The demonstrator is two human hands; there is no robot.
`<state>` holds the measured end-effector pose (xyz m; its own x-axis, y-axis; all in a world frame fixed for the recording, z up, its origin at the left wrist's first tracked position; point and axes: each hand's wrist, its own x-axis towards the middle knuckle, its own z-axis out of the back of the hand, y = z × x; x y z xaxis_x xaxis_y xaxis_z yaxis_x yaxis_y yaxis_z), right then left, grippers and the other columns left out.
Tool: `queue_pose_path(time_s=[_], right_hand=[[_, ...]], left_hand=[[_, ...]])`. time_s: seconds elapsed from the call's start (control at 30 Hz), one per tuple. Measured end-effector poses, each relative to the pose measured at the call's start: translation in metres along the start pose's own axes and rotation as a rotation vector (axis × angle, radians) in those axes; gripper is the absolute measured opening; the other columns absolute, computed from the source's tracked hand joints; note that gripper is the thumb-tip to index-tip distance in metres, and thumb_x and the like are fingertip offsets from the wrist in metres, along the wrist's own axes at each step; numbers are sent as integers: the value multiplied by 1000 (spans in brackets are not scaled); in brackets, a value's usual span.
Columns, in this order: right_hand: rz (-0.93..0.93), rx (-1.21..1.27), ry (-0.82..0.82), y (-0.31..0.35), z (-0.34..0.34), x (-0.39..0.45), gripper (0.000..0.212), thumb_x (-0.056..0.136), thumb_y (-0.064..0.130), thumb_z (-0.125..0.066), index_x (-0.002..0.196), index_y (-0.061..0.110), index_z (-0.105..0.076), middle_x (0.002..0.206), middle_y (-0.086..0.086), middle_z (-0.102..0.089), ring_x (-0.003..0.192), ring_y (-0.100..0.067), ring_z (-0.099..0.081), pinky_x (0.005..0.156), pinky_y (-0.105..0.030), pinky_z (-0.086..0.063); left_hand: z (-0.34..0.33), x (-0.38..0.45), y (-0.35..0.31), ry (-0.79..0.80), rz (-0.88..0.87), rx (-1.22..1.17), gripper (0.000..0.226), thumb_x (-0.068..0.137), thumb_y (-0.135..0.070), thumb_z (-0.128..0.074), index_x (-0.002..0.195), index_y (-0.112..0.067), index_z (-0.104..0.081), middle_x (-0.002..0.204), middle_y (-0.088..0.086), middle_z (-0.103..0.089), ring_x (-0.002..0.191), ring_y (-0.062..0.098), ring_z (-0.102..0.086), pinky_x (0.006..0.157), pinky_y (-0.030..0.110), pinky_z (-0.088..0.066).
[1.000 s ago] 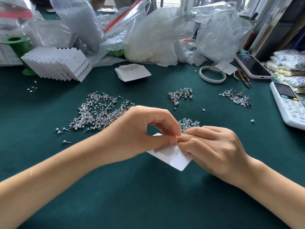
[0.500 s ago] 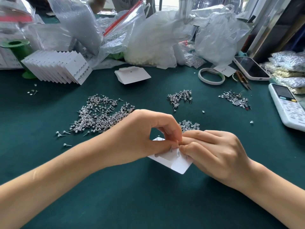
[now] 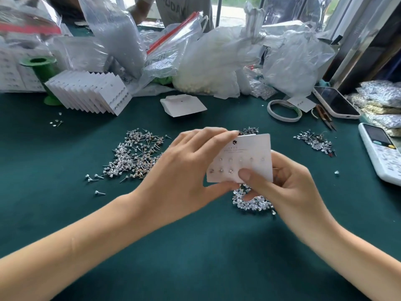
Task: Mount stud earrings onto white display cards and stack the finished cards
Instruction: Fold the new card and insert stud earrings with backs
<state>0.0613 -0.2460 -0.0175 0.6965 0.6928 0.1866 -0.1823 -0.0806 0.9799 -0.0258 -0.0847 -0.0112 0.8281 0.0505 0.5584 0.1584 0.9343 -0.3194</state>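
A: Tabletop [image 3: 54,213] colour?
B: Dark teal green, plain, no pattern.

A: Display card [image 3: 249,153]?
B: White, faint grey print near its top, two rows of small pale studs. Fanned stack of cards [image 3: 86,90]: white, dotted silver rows along the lower edges.

A: Loose earrings [image 3: 134,155]?
B: Silver, clear glints, a few gold-toned.

A: Others?
B: Spool [image 3: 41,68] green; tape ring [image 3: 284,110] white with green edge; phone [image 3: 335,102] black screen, white case; bags [image 3: 217,61] translucent white, one with a red strip.

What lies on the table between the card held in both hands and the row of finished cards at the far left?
The large pile of loose studs lies between the card and the finished cards; nothing tall blocks a lifted path.
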Motion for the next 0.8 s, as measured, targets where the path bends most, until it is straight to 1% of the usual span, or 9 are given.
queue_pose_path(time_s=[0.1,0.17,0.23,0.3,0.37,0.43,0.5,0.6,0.8], right_hand=[[-24,-47,32,4,6,11,28,77,30,-64,93,7,-67,81,-2,-75,76,-15,-73,53,-24,-57],[16,-238,-34,4,19,28,23,83,33,-64,88,11,-67,76,0,-75,71,-15,-72,47,-22,-54],[3,-413,-89,0,36,49,10,85,27,-68,85,17,-67,71,1,-74,63,-13,-68,45,-22,-50],[-67,-553,-50,-7,47,66,6,82,23,-73,81,19,-69,70,-1,-73,65,-16,-65,54,-28,-53],[-112,-669,1,-17,51,75,6,78,21,-77,78,19,-72,74,-1,-73,73,-21,-68,75,-40,-56],[-104,-706,21,-21,50,76,5,76,22,-79,77,20,-74,75,3,-73,76,-18,-69,82,-42,-56],[-81,-739,22,-25,49,77,5,75,26,-79,75,23,-75,72,6,-73,73,-13,-68,78,-38,-56],[-31,-798,-31,-29,47,78,8,74,29,-80,72,25,-74,65,11,-69,61,-1,-61,65,-24,-51],[21,-875,-115,-33,35,82,15,74,40,-79,74,26,-74,63,11,-65,60,-6,-55,66,-37,-52]], left_hand=[[0,0,8,27,97,-25,69,75,-49,-66,130,-10,-51,124,-1,-55,110,12,-48,99,24,-35],[1,0,13,52,188,-22,71,73,-48,-66,132,-12,-50,125,-3,-54,111,13,-48,100,25,-33],[1,-1,18,73,237,20,71,73,-47,-63,133,-11,-49,125,-3,-53,112,16,-48,102,26,-32],[0,-4,21,100,244,84,71,74,-46,-61,134,-9,-48,126,1,-53,113,19,-48,104,26,-30],[-3,-6,24,123,242,132,72,75,-43,-60,135,-7,-47,127,3,-53,116,21,-47,105,27,-29],[-5,-7,26,129,251,152,71,75,-41,-60,136,-6,-47,127,5,-53,117,22,-46,105,29,-30],[-7,-8,28,132,266,144,71,76,-41,-61,136,-6,-46,127,5,-53,118,23,-46,105,30,-30],[-11,-8,29,141,270,125,71,77,-42,-63,136,-7,-47,128,5,-53,117,23,-46,105,31,-30],[-13,-9,28,152,244,149,70,75,-45,-62,133,-8,-50,125,5,-56,115,23,-49,103,33,-34]])
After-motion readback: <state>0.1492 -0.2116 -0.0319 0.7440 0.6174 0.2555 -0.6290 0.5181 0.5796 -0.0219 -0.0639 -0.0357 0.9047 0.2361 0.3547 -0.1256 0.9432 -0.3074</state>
